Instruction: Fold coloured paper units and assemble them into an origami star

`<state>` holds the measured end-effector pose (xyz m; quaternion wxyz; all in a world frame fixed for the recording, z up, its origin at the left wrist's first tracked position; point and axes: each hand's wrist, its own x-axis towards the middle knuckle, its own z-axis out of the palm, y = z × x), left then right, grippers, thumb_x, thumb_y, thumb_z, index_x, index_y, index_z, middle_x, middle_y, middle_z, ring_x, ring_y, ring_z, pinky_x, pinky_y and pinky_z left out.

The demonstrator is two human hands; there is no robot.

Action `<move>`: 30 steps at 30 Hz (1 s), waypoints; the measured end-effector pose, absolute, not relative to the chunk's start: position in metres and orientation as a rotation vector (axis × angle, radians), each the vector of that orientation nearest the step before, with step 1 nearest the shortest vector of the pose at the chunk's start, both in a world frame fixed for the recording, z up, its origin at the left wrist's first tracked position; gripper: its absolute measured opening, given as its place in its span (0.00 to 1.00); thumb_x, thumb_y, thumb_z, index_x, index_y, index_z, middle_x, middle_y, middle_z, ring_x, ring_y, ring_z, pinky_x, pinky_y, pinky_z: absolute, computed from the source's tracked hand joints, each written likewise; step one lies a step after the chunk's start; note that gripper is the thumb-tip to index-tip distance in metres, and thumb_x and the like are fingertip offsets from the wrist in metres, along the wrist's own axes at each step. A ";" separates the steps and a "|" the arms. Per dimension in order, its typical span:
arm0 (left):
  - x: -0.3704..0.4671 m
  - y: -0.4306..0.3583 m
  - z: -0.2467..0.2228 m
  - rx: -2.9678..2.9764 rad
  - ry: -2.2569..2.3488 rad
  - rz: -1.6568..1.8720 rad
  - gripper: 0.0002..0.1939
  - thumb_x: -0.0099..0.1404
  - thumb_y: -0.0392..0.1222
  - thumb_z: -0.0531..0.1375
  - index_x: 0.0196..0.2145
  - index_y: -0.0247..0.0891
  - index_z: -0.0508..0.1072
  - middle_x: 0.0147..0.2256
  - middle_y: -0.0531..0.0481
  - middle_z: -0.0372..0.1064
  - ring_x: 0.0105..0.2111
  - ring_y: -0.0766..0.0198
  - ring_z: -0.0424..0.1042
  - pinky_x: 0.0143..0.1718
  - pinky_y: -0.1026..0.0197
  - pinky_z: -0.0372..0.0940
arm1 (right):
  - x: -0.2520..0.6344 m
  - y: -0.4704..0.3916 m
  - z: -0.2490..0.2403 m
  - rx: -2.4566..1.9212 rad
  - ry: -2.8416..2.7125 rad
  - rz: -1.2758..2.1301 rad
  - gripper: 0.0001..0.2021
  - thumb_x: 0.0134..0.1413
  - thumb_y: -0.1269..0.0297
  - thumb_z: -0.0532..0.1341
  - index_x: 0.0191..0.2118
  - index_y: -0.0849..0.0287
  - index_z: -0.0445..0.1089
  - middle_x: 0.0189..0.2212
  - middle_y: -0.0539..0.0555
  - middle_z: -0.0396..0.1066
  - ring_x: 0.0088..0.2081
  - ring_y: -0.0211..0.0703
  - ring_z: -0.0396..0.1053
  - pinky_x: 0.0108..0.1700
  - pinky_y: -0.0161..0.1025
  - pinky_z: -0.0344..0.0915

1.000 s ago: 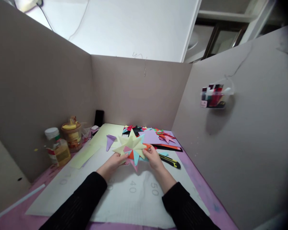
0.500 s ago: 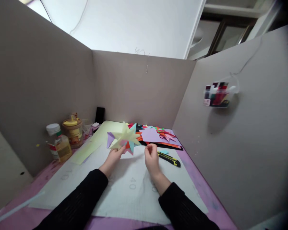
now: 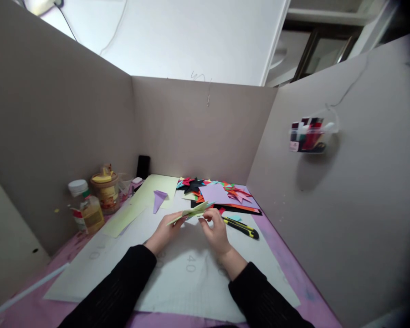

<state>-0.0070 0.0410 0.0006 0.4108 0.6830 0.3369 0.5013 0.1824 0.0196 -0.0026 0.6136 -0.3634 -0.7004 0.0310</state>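
Seen nearly edge-on, a folded paper star (image 3: 193, 211) in pale yellow and light blue is held above the white mat. My left hand (image 3: 166, 233) grips its left side between thumb and fingers. At the star's right edge, the fingers of my right hand (image 3: 216, 233) are curled and pinched on it; the exact contact is partly hidden. Beyond my left hand a folded purple paper piece (image 3: 159, 199) lies on the mat. Just right of my right hand rests a black and yellow utility knife (image 3: 242, 228), beside a small light-blue paper piece (image 3: 234, 217).
Coloured paper stars (image 3: 191, 184) and a lilac sheet (image 3: 214, 193) are piled at the back. Pale yellow sheets (image 3: 130, 214) lie left. Bottles (image 3: 91, 214), a brown tub (image 3: 105, 191) and a black phone (image 3: 143, 167) line the left wall. A plastic basket (image 3: 310, 134) hangs right.
The star has tipped from facing me to nearly flat and shifted slightly right and down. My right hand has come to its edge, uncovering the purple piece on the mat.
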 end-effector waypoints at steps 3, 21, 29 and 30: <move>-0.007 0.042 0.000 1.739 0.862 1.270 0.09 0.57 0.46 0.63 0.31 0.38 0.78 0.28 0.49 0.73 0.30 0.58 0.66 0.36 0.61 0.60 | 0.184 0.019 0.000 -0.788 -1.661 0.012 0.04 0.54 0.72 0.57 0.33 0.54 0.66 0.35 0.55 0.69 0.39 0.45 0.68 0.39 0.43 0.66; -0.004 0.043 -0.005 1.761 0.851 1.206 0.09 0.58 0.45 0.62 0.33 0.37 0.79 0.32 0.47 0.75 0.33 0.57 0.68 0.38 0.60 0.60 | 0.185 0.017 -0.002 -0.767 -1.840 -0.063 0.12 0.54 0.75 0.56 0.35 0.51 0.72 0.43 0.53 0.74 0.41 0.48 0.67 0.45 0.49 0.65; -0.005 0.044 -0.007 1.889 0.867 1.191 0.13 0.63 0.46 0.57 0.37 0.38 0.79 0.35 0.46 0.75 0.35 0.56 0.70 0.41 0.59 0.62 | 0.186 0.018 0.000 -0.753 -1.875 -0.097 0.11 0.55 0.75 0.55 0.34 0.52 0.72 0.35 0.52 0.75 0.38 0.46 0.67 0.44 0.49 0.64; -0.005 0.044 -0.006 1.896 0.870 1.193 0.13 0.63 0.46 0.57 0.38 0.38 0.79 0.35 0.46 0.75 0.36 0.56 0.70 0.41 0.58 0.62 | 0.186 0.018 0.000 -0.753 -1.894 -0.102 0.11 0.55 0.75 0.55 0.34 0.52 0.71 0.34 0.52 0.74 0.38 0.46 0.67 0.45 0.49 0.63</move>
